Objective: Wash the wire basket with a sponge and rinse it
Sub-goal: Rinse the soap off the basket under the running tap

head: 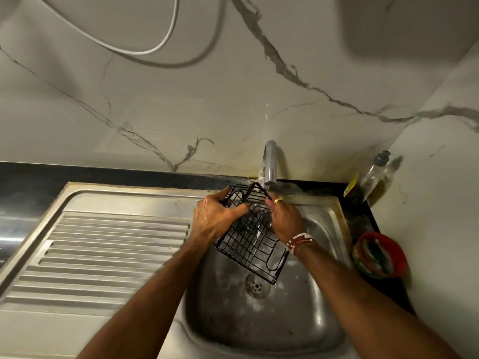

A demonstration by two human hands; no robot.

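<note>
A black wire basket hangs tilted over the steel sink basin, its far end up under the tap. Water runs from the tap onto the basket's mesh. My left hand grips the basket's left rim, thumb across the wires. My right hand, wet and wearing a ring, holds the right rim with its fingers on the wires. No sponge shows in either hand.
A ribbed steel draining board lies left of the basin. At the right stand a soap dispenser bottle and a red and green tub on the dark counter. The drain sits below the basket. Marble wall behind.
</note>
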